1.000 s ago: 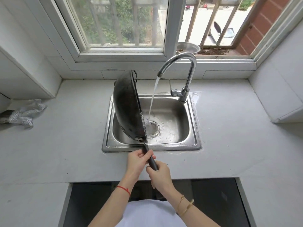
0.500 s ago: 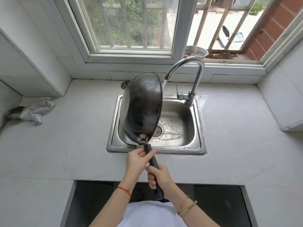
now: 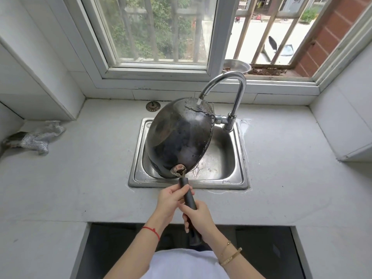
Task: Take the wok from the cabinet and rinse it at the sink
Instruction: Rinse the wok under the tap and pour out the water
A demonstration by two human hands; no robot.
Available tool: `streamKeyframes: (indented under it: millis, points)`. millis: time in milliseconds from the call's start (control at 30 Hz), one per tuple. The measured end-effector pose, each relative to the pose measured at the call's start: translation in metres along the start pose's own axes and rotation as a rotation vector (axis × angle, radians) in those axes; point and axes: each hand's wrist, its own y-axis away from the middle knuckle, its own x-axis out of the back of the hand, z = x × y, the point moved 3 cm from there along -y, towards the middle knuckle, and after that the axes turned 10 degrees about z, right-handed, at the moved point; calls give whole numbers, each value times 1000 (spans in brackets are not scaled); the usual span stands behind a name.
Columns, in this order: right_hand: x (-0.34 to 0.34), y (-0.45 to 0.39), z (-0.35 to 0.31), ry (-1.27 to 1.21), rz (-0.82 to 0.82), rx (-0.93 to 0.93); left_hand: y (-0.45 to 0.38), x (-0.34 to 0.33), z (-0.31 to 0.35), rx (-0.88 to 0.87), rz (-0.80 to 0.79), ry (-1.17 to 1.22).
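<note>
The black wok (image 3: 177, 137) hangs over the steel sink (image 3: 240, 183), turned so its dark outer bottom faces me. Water from the curved chrome tap (image 3: 231, 81) runs onto the wok's upper back edge. My left hand (image 3: 171, 200) grips the black handle close to the wok. My right hand (image 3: 198, 217) grips the same handle lower down, nearer my body. The wok's inside is hidden from me.
A sink strainer plug (image 3: 153, 106) lies on the grey counter behind the sink's left corner. A crumpled grey cloth (image 3: 38, 137) sits at the far left. A metal bowl (image 3: 236, 66) stands on the window sill. Below the counter edge a dark cabinet opening (image 3: 112, 250) shows.
The wok has rotated from standing on edge, with water falling past it into the sink, to bottom-up, so the stream now hits its outer surface. Both hands stayed on the handle.
</note>
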Motion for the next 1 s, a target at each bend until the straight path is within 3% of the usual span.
streamKeyframes:
  millis: [167, 433, 667, 1000]
  points:
    - [5, 2, -1, 334, 275, 224, 2, -9, -3, -20, 37, -37]
    - [9, 2, 0, 635, 397, 323, 2, -17, -6, -46, 73, -96]
    - [9, 3, 7, 462, 317, 216, 2, -19, -9, -44, 90, -109]
    - [7, -11, 10, 298, 296, 228, -9, -20, -6, -70, 112, -124]
